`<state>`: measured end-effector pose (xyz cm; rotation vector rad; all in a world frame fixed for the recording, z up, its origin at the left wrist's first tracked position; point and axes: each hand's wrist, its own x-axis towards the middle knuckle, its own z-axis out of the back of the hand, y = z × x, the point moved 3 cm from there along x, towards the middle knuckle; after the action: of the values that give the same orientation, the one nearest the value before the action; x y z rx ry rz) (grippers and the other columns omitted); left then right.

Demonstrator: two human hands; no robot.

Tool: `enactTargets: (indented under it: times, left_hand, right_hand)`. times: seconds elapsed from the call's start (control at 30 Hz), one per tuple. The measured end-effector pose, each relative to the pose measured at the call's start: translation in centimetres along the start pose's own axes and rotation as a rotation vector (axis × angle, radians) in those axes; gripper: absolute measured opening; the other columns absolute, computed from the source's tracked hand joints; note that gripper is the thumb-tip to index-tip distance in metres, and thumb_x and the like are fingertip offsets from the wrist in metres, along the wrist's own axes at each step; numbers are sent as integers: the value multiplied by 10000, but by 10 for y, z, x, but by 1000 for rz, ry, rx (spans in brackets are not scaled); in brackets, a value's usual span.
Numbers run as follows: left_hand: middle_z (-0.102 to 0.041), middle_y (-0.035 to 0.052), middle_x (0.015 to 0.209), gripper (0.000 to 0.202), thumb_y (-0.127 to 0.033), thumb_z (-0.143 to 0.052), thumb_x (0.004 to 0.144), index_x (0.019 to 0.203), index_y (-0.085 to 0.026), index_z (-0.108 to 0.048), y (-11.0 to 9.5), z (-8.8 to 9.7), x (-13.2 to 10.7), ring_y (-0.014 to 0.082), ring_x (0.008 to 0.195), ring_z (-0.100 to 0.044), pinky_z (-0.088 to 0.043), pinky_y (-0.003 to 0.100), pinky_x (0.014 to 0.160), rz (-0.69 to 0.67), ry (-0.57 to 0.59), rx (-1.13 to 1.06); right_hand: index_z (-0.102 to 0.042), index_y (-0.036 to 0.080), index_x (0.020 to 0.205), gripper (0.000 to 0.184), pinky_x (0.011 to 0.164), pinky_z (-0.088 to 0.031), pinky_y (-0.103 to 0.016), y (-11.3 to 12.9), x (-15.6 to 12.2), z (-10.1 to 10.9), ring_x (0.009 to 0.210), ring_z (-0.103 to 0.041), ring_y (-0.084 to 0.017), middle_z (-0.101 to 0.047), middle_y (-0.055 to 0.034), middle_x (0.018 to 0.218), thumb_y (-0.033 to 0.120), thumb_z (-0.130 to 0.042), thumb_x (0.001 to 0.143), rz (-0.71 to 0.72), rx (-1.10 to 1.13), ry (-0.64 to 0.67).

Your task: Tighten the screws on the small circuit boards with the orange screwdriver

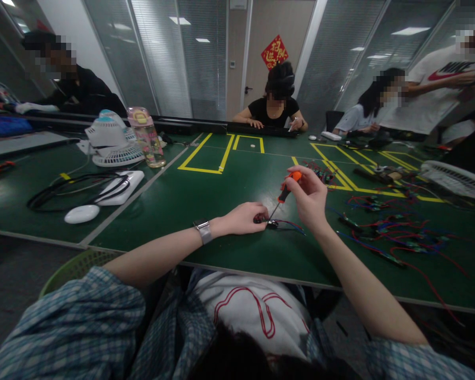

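Observation:
My right hand (309,198) is closed around the orange-and-black handle of a screwdriver (287,190). The screwdriver slants down to the left, its tip at a small wired circuit board (273,224) on the green table (206,195). My left hand (248,217) lies on the table with its fingers closed on the near end of that board, which they partly cover. Red and blue wires trail from the board to the right. Whether the tip sits in a screw is too small to tell.
Several wired circuit boards (404,232) lie at the right. Yellow tape (200,170) marks the table. At the left are a white fan (113,140), a drink bottle (147,140), a coiled black cable (59,206) and a white mouse (82,213). Other people sit or stand around.

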<state>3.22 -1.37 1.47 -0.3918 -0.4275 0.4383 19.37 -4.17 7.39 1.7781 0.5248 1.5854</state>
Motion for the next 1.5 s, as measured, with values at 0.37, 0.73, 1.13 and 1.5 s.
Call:
enactTargets:
  times: [0.37, 0.73, 1.13, 1.5]
  left_hand:
    - [-647, 42, 910, 120, -203, -616, 828, 924, -142, -655, -1, 1, 0, 143, 802, -601, -456, 221, 717, -14, -4, -15]
    - [-644, 37, 908, 122, -210, -616, 832, 924, -141, -657, -1, 1, 0, 144, 803, -601, -455, 226, 725, -14, 1, 5]
    - [-641, 37, 908, 133, -206, -624, 825, 936, -140, -660, -1, 1, 0, 142, 796, -599, -454, 225, 721, -7, -2, 9]
    - [-640, 39, 907, 140, -202, -617, 828, 940, -130, -658, -2, 2, 1, 136, 788, -596, -459, 217, 706, -23, 1, -3]
  right_hand:
    - [-685, 258, 1089, 227, 732, -603, -339, 1, -2, -4, 861, -711, -177, -731, -51, 1049, 359, -616, 898, -35, 131, 39]
    - [-686, 265, 1040, 205, 797, -557, -316, -6, 3, 2, 842, -675, -152, -707, -12, 920, 328, -693, 844, -22, 55, -10]
    - [-700, 297, 1029, 175, 695, -535, -274, -9, 0, 1, 741, -643, -126, -668, 10, 875, 343, -655, 866, -79, 152, -13]
    - [-676, 308, 1118, 228, 676, -579, -291, -7, -2, -5, 776, -684, -146, -709, -11, 946, 349, -614, 903, -84, 178, 47]
